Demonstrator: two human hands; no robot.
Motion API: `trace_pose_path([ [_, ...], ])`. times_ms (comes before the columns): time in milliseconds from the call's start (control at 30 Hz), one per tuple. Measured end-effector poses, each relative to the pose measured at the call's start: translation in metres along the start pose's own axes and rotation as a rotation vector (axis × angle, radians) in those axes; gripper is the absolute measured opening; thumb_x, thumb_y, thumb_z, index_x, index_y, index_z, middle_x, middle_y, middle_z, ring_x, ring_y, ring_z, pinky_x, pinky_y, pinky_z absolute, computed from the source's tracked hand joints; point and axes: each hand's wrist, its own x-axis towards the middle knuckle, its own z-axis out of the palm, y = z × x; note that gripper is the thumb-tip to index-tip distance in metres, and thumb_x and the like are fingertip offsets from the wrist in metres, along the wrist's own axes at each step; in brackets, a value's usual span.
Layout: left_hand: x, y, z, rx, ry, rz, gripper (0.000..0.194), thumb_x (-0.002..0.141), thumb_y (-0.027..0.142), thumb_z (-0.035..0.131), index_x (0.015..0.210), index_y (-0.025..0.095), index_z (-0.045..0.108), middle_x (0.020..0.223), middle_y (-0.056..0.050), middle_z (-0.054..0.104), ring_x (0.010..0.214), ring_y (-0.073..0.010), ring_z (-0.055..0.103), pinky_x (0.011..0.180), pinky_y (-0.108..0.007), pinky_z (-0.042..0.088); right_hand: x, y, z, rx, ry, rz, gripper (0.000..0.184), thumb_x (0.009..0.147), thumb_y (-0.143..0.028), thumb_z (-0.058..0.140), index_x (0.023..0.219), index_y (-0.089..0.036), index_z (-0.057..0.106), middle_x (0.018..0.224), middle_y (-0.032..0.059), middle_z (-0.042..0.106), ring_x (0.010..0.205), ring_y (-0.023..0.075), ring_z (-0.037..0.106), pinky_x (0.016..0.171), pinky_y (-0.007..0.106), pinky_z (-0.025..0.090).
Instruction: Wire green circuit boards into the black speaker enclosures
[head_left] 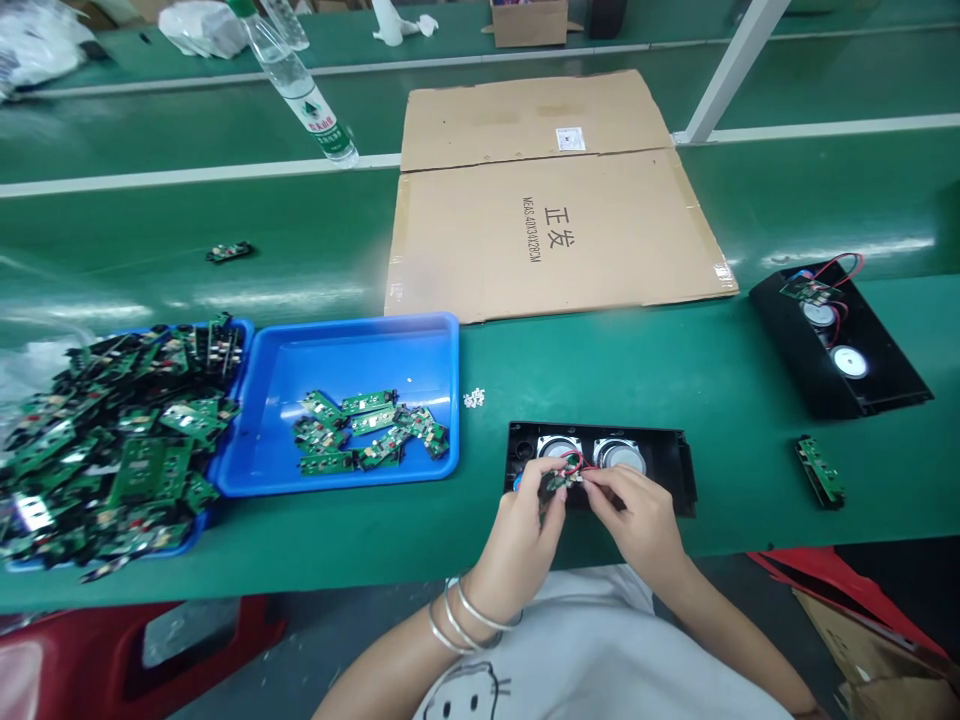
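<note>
Right in front of me on the green table lies a black speaker housing (679, 470) with two round speakers (619, 455) set in it. Over its near side, my left hand (529, 510) pinches a small green circuit board (561, 478) between thumb and fingers. My right hand (634, 510) is closed at the board's right end, its fingertips on the thin red wires (574, 460) or their plug; the exact hold is too small to make out. Fingers cover part of the board and housing.
A blue tray (270, 400) holds several circuit boards; left of it another is heaped with boards (142, 450). A second black housing (840, 350) and a loose board (820, 472) lie right. Flattened cardboard (480, 240), a water bottle (300, 95) and small white bits (474, 398) lie beyond.
</note>
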Motion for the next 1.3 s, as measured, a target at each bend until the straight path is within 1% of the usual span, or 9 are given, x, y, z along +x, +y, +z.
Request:
trace_pose_path([
  [167, 0.0, 0.0, 0.0, -0.005, 0.003, 0.02, 0.023, 0.091, 0.023, 0.044, 0.114, 0.023, 0.048, 0.073, 0.001, 0.066, 0.076, -0.0169, 0.068, 0.066, -0.026, 0.053, 0.001, -0.001, 0.003, -0.011, 0.018, 0.001, 0.015, 0.091, -0.02, 0.049, 0.087, -0.018, 0.063, 0.074, 0.0027, 0.065, 0.064, 0.0136, 0.059, 0.061, 0.026, 0.049],
  [267, 0.0, 0.0, -0.001, -0.011, 0.007, 0.038, 0.023, 0.091, 0.021, 0.044, 0.114, 0.024, 0.048, 0.084, 0.0, 0.07, 0.077, -0.0156, 0.068, 0.067, -0.025, 0.052, 0.002, -0.002, -0.001, 0.013, -0.035, 0.032, 0.017, 0.091, -0.022, 0.049, 0.088, -0.019, 0.065, 0.077, 0.0032, 0.067, 0.067, 0.0149, 0.062, 0.063, 0.026, 0.05],
  [333, 0.0, 0.0, -0.001, -0.015, 0.009, 0.042, 0.024, 0.091, 0.021, 0.044, 0.115, 0.025, 0.047, 0.089, -0.001, 0.071, 0.078, -0.0154, 0.069, 0.068, -0.025, 0.052, 0.001, -0.002, -0.006, 0.055, -0.077, 0.105, 0.017, 0.09, -0.025, 0.05, 0.089, -0.02, 0.066, 0.081, 0.0035, 0.069, 0.069, 0.0156, 0.064, 0.064, 0.026, 0.052],
  [533, 0.0, -0.003, -0.002, -0.012, 0.022, -0.014, 0.024, 0.092, 0.025, 0.043, 0.115, 0.022, 0.048, 0.089, -0.005, 0.071, 0.085, -0.0193, 0.069, 0.068, -0.026, 0.054, -0.002, 0.013, -0.032, 0.343, -0.106, 0.501, 0.02, 0.086, -0.038, 0.056, 0.086, -0.02, 0.065, 0.081, 0.0047, 0.071, 0.073, 0.0184, 0.069, 0.069, 0.027, 0.056],
  [700, 0.0, -0.003, -0.002, -0.043, 0.019, -0.045, 0.025, 0.092, 0.026, 0.044, 0.116, 0.02, 0.048, 0.089, -0.005, 0.07, 0.086, -0.02, 0.069, 0.07, -0.028, 0.055, -0.003, 0.025, -0.046, 0.476, -0.256, 0.546, 0.023, 0.084, -0.039, 0.059, 0.086, -0.018, 0.067, 0.089, 0.0077, 0.07, 0.078, 0.0191, 0.067, 0.073, 0.029, 0.054],
  [833, 0.0, 0.0, -0.003, -0.003, -0.002, -0.041, 0.026, 0.092, 0.026, 0.043, 0.117, 0.021, 0.048, 0.087, -0.005, 0.07, 0.079, -0.019, 0.069, 0.065, -0.027, 0.053, 0.0, 0.019, -0.038, 0.343, -0.315, 0.363, 0.017, 0.086, -0.033, 0.057, 0.08, -0.018, 0.063, 0.079, 0.0041, 0.065, 0.072, 0.0157, 0.061, 0.065, 0.025, 0.05],
  [1033, 0.001, 0.01, -0.006, 0.115, -0.039, 0.001, 0.027, 0.091, 0.022, 0.042, 0.118, 0.022, 0.047, 0.079, -0.002, 0.069, 0.06, -0.015, 0.062, 0.053, -0.023, 0.045, 0.001, 0.006, -0.014, 0.054, -0.148, -0.076, 0.02, 0.094, -0.019, 0.042, 0.089, -0.02, 0.062, 0.083, 0.0052, 0.061, 0.077, 0.0166, 0.056, 0.069, 0.03, 0.046],
  [1167, 0.002, 0.012, -0.006, 0.157, -0.038, 0.01, 0.025, 0.091, 0.021, 0.041, 0.115, 0.021, 0.048, 0.075, -0.001, 0.068, 0.05, -0.0125, 0.054, 0.047, -0.021, 0.037, 0.001, 0.009, -0.009, -0.11, -0.145, -0.223, 0.02, 0.094, -0.014, 0.043, 0.094, -0.018, 0.062, 0.083, 0.0054, 0.061, 0.072, 0.0155, 0.051, 0.065, 0.029, 0.043],
  [1300, 0.003, 0.012, -0.006, 0.188, -0.05, 0.013, 0.026, 0.09, 0.018, 0.041, 0.115, 0.021, 0.047, 0.069, 0.001, 0.064, 0.052, -0.0132, 0.055, 0.046, -0.021, 0.034, 0.001, 0.012, -0.011, -0.243, -0.158, -0.349, 0.021, 0.093, -0.012, 0.042, 0.098, -0.016, 0.063, 0.086, 0.0073, 0.063, 0.069, 0.0158, 0.048, 0.062, 0.03, 0.039],
])
